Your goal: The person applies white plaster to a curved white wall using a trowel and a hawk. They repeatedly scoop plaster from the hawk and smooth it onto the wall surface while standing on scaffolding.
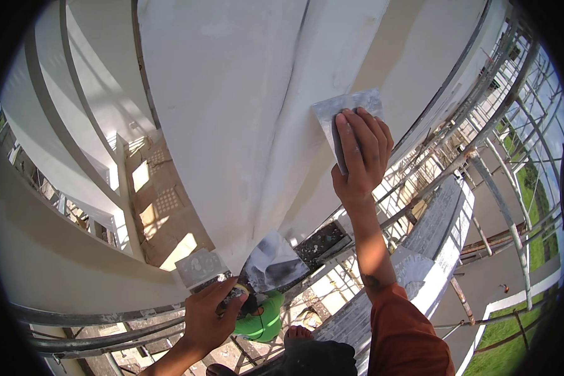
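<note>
My right hand is closed on a thin grey rectangular spreader, which lies against the white wall right of a long thin crack line. My left hand, low at centre-left, is closed on a putty tool with a yellowish handle. Beyond its fingers are a pale grey blade and a broad shiny metal sheet or blade. Whether these join the held tool I cannot tell.
Scaffold tubes line the right, beside a weathered plank and distant grass. A person in a green top is below. Curved white beams rise left above a lower floor. My bare foot shows at bottom centre.
</note>
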The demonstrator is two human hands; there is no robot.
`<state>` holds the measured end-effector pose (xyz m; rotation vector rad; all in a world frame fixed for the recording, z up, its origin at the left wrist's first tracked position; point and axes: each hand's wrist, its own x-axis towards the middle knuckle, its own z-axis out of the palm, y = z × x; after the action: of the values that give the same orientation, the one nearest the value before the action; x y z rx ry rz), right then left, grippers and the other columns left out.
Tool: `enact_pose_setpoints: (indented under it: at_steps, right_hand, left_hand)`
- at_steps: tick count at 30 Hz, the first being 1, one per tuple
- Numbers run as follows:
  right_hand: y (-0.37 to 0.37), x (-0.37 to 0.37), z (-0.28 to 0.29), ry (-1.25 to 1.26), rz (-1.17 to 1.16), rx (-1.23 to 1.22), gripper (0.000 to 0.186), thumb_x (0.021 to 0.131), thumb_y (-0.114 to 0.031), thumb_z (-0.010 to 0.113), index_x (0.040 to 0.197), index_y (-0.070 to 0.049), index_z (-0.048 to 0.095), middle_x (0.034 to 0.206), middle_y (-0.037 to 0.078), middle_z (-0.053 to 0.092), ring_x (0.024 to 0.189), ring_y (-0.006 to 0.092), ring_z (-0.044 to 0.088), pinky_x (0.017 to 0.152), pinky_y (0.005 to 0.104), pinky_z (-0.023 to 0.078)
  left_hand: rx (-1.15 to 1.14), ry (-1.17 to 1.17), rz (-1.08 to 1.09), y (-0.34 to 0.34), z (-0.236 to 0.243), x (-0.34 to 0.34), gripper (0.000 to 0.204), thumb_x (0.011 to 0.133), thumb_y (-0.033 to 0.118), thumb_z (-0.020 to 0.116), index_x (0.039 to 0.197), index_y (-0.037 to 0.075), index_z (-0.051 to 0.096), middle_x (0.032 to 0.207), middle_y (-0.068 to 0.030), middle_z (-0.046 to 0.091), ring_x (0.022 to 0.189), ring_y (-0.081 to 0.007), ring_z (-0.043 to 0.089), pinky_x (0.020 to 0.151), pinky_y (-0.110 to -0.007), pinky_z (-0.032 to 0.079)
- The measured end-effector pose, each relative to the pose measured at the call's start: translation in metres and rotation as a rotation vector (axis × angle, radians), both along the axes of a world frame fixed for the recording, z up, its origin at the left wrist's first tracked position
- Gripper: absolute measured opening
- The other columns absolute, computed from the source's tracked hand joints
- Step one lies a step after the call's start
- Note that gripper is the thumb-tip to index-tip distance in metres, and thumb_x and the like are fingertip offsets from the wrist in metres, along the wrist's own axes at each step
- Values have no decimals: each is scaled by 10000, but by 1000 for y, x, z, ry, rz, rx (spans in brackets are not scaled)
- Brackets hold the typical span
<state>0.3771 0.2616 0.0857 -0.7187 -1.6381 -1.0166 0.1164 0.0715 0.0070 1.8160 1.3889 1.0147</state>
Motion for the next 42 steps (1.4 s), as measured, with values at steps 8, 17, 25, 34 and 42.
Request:
enact_pose_setpoints:
  at_steps: [8,17,25,34,42]
  right_hand:
    - [16,-4,-25,-18,-10,41,312,775,-63,721,1084,-78,681,1196,36,610,1144,249,561,990,469,413]
    - [-13,2,-118,-133,-31,-202,301,770,-81,736,1066,-90,682,1216,24,572,1129,238,556,1002,502,395]
    - [-30,3,-50,-61,-29,-88,281,802,-63,696,1080,-81,664,1202,32,609,1108,255,577,966,498,420]
    - [3,-10,-13,-34,-72,-37,368,778,-66,670,1146,-65,658,1233,52,601,1134,256,569,984,481,403]
    - [1,-15,-140,-65,-44,-103,299,816,-90,638,1113,-83,668,1269,34,557,1195,259,519,979,509,399]
  left_hand:
    - [14,-21,-21,3,-8,2,301,809,78,711,1048,-85,630,751,-165,632,570,-223,583,545,-314,447]
    - [-10,-78,4,1,1,9,312,801,73,715,1059,-79,625,793,-179,650,618,-218,606,584,-303,469]
    - [39,-88,67,-4,1,1,308,815,84,708,1059,-85,626,851,-188,674,700,-247,662,635,-309,503]
    - [112,-114,79,-4,-7,-1,375,824,175,742,1067,-86,625,847,-178,674,702,-202,636,657,-300,493]
    - [76,-200,162,-4,-15,-2,427,842,242,740,1074,-95,614,815,-138,671,714,-166,631,670,-296,501]
